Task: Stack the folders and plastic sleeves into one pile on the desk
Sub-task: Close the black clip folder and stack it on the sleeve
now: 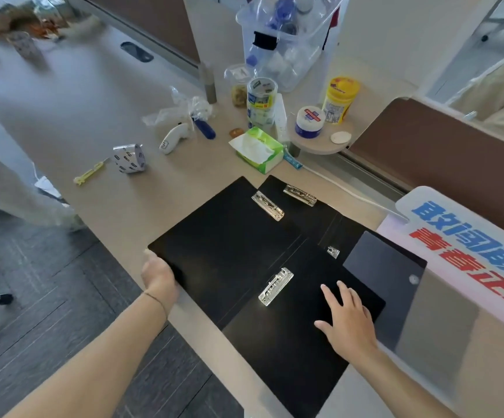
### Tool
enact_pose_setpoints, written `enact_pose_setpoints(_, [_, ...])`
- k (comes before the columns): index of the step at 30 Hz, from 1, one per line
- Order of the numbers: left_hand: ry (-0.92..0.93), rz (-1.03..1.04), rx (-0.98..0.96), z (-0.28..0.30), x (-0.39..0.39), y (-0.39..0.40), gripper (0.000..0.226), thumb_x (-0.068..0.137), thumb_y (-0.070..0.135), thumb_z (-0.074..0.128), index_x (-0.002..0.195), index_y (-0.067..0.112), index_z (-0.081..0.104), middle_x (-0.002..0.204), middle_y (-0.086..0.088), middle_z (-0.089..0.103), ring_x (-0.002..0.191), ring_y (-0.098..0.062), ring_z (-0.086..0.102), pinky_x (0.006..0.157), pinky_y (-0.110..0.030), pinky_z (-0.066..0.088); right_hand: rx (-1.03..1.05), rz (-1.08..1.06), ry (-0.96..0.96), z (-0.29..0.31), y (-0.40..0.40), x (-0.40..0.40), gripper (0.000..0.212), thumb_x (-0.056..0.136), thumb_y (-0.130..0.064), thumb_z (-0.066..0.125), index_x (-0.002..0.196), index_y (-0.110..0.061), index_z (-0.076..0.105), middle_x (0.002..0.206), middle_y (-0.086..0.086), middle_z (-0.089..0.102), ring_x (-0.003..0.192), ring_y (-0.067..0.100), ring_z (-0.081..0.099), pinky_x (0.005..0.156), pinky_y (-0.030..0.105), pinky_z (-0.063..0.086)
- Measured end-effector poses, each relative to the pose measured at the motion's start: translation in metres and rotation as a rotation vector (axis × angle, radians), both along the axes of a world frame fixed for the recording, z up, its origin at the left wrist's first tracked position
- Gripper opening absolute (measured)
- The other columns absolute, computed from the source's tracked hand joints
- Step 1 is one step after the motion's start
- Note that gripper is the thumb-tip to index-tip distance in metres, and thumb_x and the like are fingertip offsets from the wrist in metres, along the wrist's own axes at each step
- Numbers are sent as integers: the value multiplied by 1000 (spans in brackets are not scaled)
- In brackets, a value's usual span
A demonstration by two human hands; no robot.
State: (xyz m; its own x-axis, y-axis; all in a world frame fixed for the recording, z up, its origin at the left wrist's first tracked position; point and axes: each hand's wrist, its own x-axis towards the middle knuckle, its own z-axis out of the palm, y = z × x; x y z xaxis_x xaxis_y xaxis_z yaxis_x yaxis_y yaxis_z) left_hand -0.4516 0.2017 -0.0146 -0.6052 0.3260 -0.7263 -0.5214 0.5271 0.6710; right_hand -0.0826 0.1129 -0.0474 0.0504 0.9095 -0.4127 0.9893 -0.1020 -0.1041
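Hands on open black folder (244, 260) at desk (100, 122) front edge.
Left hand (158, 274) grips the folder's left corner; right hand (345, 319) rests flat, fingers spread, holding nothing.

An open black folder (232, 245) lies flat on the desk, two silver clips showing inside. It overlaps a second open black folder (329, 224) beneath, which is skewed toward the back. A translucent sheet (383, 267), probably a plastic sleeve, rests at the right.
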Motion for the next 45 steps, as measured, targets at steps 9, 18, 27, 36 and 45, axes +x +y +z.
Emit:
enact_pose_setpoints(9, [-244, -359, 242, 61, -49, -26, 72, 95, 72, 28, 110, 12, 64, 112, -11, 72, 109, -29, 66, 94, -45, 50, 139, -223, -90, 3, -15, 11, 106, 68, -67, 73, 154, -34, 19, 166, 11, 4, 143, 38, 30, 107, 54, 40])
enact_pose_setpoints(18, [-328, -841, 161, 105, -6, -54, 62, 91, 64, 49, 111, 6, 62, 109, -17, 63, 99, -34, 64, 85, -46, 52, 62, -912, 686, 6, -56, 42, 82, 88, -16, 65, 151, -38, 18, 151, 4, 46, 136, 30, 46, 109, 53, 42])
enact_pose_setpoints(27, [-350, -1072, 51, 89, 109, -71, 66, 85, 63, 64, 128, 13, 68, 126, -18, 71, 114, -40, 68, 103, -48, 50, -19, -1213, 1183, 39, -59, 71, 49, 100, -14, 50, 148, -17, 41, 136, 16, 58, 118, 36, 59, 99, 47, 49])
enact_pose_setpoints(36, [216, -1101, 3, 3, 175, -88, 24, 93, 25, 65, 114, 16, 66, 108, -9, 69, 87, -20, 61, 84, -35, 50, -46, -1213, 1297, 79, -61, 71, 29, 99, -17, 44, 114, -10, 67, 90, 10, 75, 88, 30, 69, 74, 42, 56])
enact_pose_setpoints(45, [520, -1383, -12, -13, 181, -86, 29, 98, 18, 52, 118, 39, 50, 93, 5, 54, 80, -14, 59, 72, -30, 46, 16, -1107, 1029, 75, -52, 61, 24, 88, -11, 61, 111, -20, 61, 106, 12, 71, 86, 30, 73, 81, 56, 59])
